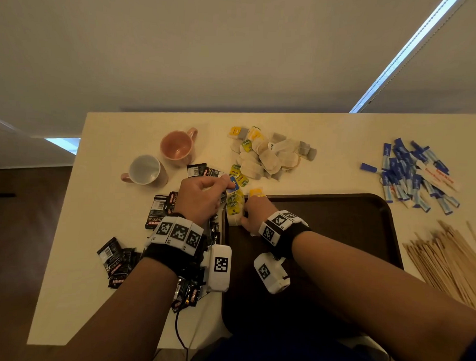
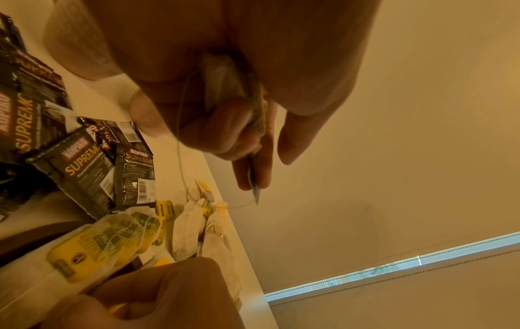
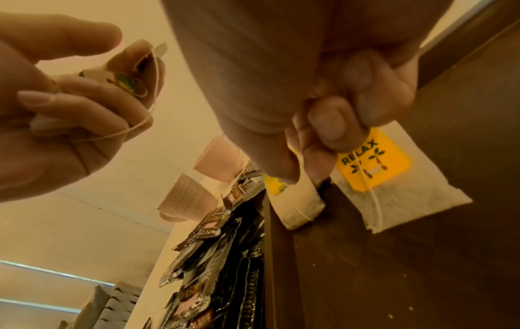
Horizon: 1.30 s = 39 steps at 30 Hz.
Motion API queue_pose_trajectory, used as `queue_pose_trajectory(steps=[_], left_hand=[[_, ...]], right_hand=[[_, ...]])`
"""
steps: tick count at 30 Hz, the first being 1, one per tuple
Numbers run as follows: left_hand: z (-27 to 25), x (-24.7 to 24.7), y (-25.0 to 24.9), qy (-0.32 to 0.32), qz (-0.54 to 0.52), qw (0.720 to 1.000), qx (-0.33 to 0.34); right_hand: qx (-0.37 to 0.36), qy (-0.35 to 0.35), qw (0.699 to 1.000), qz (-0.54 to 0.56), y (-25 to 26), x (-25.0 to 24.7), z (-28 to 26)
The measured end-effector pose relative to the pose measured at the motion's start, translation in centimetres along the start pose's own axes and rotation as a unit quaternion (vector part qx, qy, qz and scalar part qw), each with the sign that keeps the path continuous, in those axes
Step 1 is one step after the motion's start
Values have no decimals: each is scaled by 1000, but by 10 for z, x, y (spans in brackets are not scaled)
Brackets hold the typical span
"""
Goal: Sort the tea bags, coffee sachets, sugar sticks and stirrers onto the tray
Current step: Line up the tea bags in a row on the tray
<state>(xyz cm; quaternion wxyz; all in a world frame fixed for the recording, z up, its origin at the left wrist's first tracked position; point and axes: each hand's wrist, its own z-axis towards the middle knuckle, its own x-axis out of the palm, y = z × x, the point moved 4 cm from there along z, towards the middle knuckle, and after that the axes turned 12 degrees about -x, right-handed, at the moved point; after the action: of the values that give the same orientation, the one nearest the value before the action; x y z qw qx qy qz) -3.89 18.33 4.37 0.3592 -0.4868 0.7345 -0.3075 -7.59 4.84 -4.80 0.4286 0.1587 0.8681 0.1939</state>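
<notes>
Two mugs (image 1: 162,158) (one pink)

Cut off at the table's right edge: stirrers (image 1: 450,258); mostly hidden under forearms: tray (image 1: 338,208)'s near half, several coffee sachets (image 1: 120,262).

The tea bags (image 1: 264,154) at upper centre of the head view looked like soft, matt, fibrous paper with glossy yellow card tags. The coffee sachets (image 1: 160,210) at left were shiny crinkled black foil. The stirrers (image 1: 444,257) at right looked like pale bare wood, the sugar sticks (image 1: 412,173) smooth printed paper. The tray (image 1: 351,211) was dark and matt, the two mugs (image 1: 176,145) glazed ceramic, the table (image 1: 109,203) smooth and cream.
</notes>
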Motion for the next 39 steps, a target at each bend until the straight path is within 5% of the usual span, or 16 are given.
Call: queue_pose_trajectory(steps=[31,35,39], left_hand=[[1,2,1,5,7,1000,13],[0,3,2,5,6,1000,12],[-1,4,3,9,4,1000,5]], right_hand=[[29,26,998,49,3,0,-3],[18,-48,995,82,-1,-20,-21],[85,-134,977,140,-41,-31,-42]])
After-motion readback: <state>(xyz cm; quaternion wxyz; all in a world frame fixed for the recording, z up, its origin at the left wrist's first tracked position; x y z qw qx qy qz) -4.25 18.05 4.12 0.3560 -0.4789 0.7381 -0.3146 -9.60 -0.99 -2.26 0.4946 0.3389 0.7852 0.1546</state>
